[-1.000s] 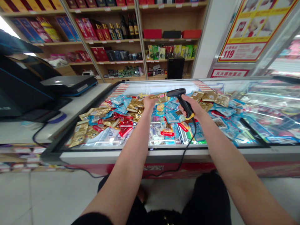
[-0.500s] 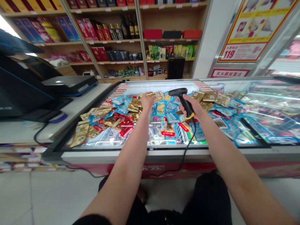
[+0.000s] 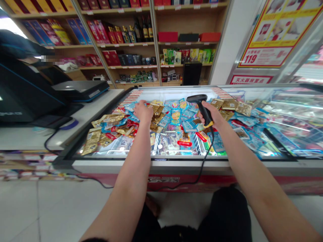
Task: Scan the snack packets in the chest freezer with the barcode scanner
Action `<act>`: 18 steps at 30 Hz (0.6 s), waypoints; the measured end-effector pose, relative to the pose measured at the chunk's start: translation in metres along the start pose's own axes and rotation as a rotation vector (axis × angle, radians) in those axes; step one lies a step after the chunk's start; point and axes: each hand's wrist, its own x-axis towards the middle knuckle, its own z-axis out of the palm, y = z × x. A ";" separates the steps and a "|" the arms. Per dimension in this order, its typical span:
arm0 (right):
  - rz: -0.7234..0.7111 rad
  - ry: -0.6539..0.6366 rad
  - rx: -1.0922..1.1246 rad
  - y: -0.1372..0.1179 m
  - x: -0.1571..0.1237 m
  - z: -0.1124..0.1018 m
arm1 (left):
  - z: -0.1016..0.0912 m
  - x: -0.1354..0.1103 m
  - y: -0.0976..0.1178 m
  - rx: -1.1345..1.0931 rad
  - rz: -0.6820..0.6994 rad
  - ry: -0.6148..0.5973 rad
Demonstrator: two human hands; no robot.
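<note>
In the head view, the person's left hand reaches into a chest freezer and rests on a heap of gold packets near the middle of the display. Its fingers lie close together, curved down over the packets; the view is too coarse to say whether they pinch one.

The right hand is above the blue packets, well apart from the left hand. Its fingers are clamped around the grip of a black barcode scanner, whose head tips left over the pile. A black cord drops from the scanner's base and runs over the freezer's front edge. Red packets lie among the others.

Left of the freezer, a white worktop carries a dark till screen and a flat black device. Behind, wooden shelves hold boxes and dark bottles. A poster showing 119 hangs at the upper right.
</note>
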 end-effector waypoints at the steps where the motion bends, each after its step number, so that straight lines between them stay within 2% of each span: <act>1: -0.005 -0.001 -0.002 0.000 0.000 0.000 | -0.001 -0.003 0.000 0.072 0.017 -0.036; 4: -0.012 -0.008 -0.004 0.002 0.001 -0.001 | 0.001 -0.008 0.000 0.198 0.076 -0.099; 9: -0.019 -0.009 -0.012 0.003 0.003 -0.004 | 0.006 -0.012 0.004 0.239 0.118 -0.054; 13: -0.041 0.005 -0.012 0.001 0.003 -0.005 | 0.011 -0.020 0.019 0.222 0.184 -0.036; 18: -0.053 0.043 0.028 -0.003 0.004 -0.012 | 0.033 -0.045 0.054 0.235 0.325 -0.225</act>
